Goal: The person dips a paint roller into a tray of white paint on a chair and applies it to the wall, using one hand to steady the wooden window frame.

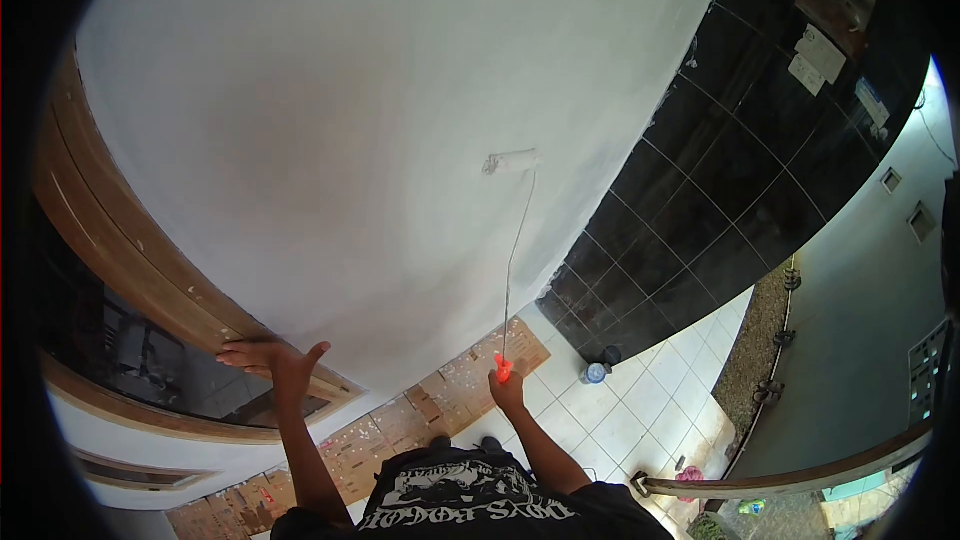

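My right hand [508,392] grips the orange handle of a long-poled paint roller [511,162]. The thin pole runs up from the hand, and the white roller head lies against the white wall [380,90]. My left hand [272,358] is open with fingers spread. It rests flat on the wall's lower left edge, by the wooden window frame [120,250].
Paint-spattered cardboard [440,395] covers the floor at the wall's foot. Black tiled wall [720,190] stands to the right. A small can [594,372] sits on the white floor tiles. A gravel strip and railing [790,485] lie further right.
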Available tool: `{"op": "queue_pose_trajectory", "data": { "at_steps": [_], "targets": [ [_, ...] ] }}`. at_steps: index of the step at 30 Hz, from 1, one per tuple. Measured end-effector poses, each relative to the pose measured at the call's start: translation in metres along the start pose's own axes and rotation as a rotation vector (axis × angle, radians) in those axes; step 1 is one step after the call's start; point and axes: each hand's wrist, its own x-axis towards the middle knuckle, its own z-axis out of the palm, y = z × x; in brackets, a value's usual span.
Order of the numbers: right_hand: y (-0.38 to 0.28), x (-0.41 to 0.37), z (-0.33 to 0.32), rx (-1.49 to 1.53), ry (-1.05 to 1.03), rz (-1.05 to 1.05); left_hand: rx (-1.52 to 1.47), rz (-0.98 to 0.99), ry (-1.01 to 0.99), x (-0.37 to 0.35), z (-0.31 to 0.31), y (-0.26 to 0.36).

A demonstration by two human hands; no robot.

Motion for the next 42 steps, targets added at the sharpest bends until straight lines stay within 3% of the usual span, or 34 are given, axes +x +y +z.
{"op": "queue_pose_trajectory", "data": {
  "at_steps": [2, 6, 9, 11, 13, 18, 20, 27, 28, 32, 34, 36, 42],
  "targets": [
    [0.021, -0.040, -0.008, -0.134, -0.067, 0.131, -0.011, -0.014, -0.017, 0.001, 0.000, -0.002],
    [0.054, -0.072, -0.016, -0.264, -0.126, 0.127, 0.058, -0.102, -0.119, 0.004, -0.006, 0.001],
    [0.022, -0.035, -0.017, -0.143, -0.004, 0.072, 0.102, -0.075, -0.068, 0.004, -0.004, 0.006],
    [-0.012, 0.004, -0.016, 0.000, 0.067, -0.079, 0.080, -0.089, -0.059, 0.003, -0.004, 0.018],
    [-0.058, 0.040, -0.017, 0.053, 0.060, -0.054, 0.065, -0.101, -0.042, 0.003, -0.005, 0.023],
    [-0.086, 0.068, 0.004, 0.199, 0.026, -0.059, 0.030, -0.096, -0.053, 0.003, -0.004, 0.026],
    [-0.070, 0.047, 0.015, 0.180, 0.061, -0.062, 0.006, -0.097, -0.046, 0.003, -0.003, 0.026],
    [0.026, -0.087, 0.016, -0.158, -0.129, 0.104, 0.117, -0.092, -0.049, 0.008, 0.003, 0.006],
    [0.028, -0.096, 0.007, -0.180, -0.158, 0.171, 0.115, -0.095, -0.039, 0.007, 0.001, 0.007],
    [0.024, -0.076, -0.006, -0.208, -0.129, 0.098, 0.032, -0.034, -0.057, 0.005, -0.003, 0.004],
    [-0.003, -0.041, -0.012, -0.135, -0.053, -0.043, 0.064, -0.002, -0.031, 0.005, -0.011, 0.007],
    [-0.046, 0.001, -0.017, -0.010, -0.040, -0.052, -0.104, -0.087, -0.148, 0.002, -0.024, 0.023],
    [-0.216, 0.090, -0.057, 0.141, 0.063, -0.178, -0.062, 0.040, -0.003, 0.004, -0.003, -0.002]
  ]
}}
